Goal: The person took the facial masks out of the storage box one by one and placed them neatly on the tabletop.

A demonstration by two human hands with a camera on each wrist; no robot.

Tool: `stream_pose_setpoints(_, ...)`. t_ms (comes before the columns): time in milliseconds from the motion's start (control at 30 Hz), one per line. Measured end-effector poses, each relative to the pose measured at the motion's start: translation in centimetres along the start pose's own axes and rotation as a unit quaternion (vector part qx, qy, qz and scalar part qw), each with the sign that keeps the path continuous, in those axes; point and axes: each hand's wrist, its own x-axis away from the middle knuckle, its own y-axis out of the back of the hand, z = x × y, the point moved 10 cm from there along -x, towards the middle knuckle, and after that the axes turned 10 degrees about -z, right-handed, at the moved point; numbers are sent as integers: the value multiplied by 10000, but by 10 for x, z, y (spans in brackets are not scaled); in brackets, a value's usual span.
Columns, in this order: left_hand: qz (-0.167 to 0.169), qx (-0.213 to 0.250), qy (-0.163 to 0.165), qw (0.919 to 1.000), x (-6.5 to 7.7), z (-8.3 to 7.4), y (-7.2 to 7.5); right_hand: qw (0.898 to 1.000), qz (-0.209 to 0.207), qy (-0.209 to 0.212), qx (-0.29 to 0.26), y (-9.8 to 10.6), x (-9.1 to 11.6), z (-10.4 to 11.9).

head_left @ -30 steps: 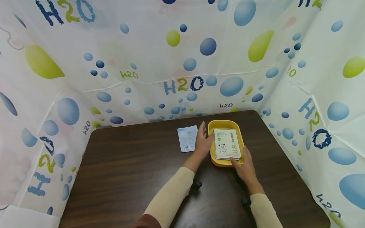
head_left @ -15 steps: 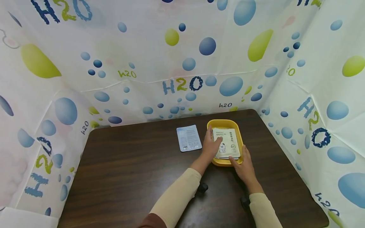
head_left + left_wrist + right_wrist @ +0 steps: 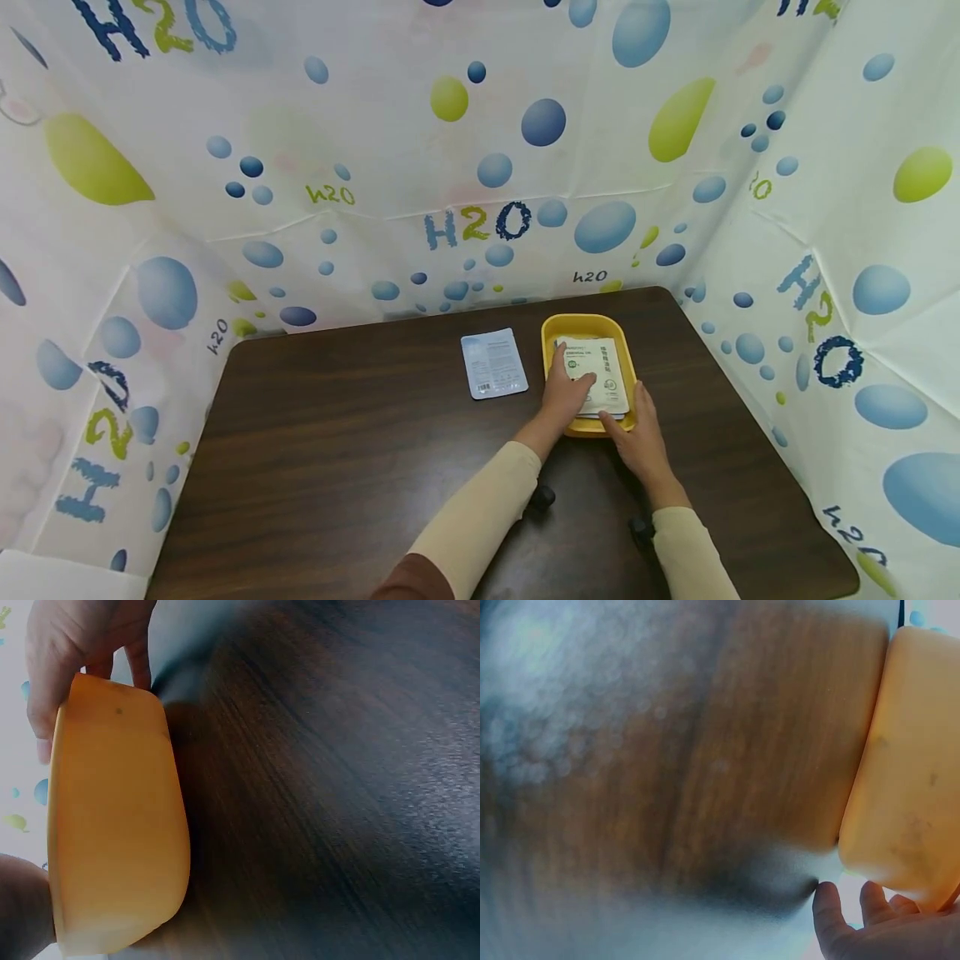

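Observation:
A yellow plastic tray [image 3: 588, 320] stands toward the right rear of the dark wooden table. Inside it lies a small pile of flat packets; the top pale packet [image 3: 606, 367] is printed "ESSENTIAL OIL". My left hand [image 3: 566, 392] reaches over the tray's left side, thumb and fingers spread apart across that packet, covering part of it. With my right hand [image 3: 637, 435] I hold the tray's front right corner, thumb over the rim and fingers outside. The left wrist view shows the tray's outer wall [image 3: 120, 810], and the right wrist view shows my right fingers [image 3: 829, 907] beside it.
A light blue flat packet [image 3: 494, 363], printed side with barcode up, lies on the table [image 3: 337, 450] left of the tray. Behind and on both sides hangs a white curtain [image 3: 397, 150] with blue and green drops and "H2O" lettering.
My left hand has moved right, from between the blue packet and the tray to over the pale top packet. The right hand stays at the tray's front right corner.

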Motion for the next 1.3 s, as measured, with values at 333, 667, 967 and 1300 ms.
stream_pose_setpoints(333, 307, -38, 277, 9991, -1, 2, -5, 9999, 37, -91, -34, -2, 0, -1)
stream_pose_setpoints(667, 380, -95, 161, 9991, 0, -1, -5, 10000, -6, -25, -67, -3, -1, -1)
stream_pose_setpoints(967, 196, -249, -43, 9995, -1, 1, 0, 10000, -45, 3, -2, -4, -1, -2)
stream_pose_setpoints(1300, 742, 398, -174, 9963, 0, 1, -7, 9995, -187, 198, -137, 0, 1, 4)
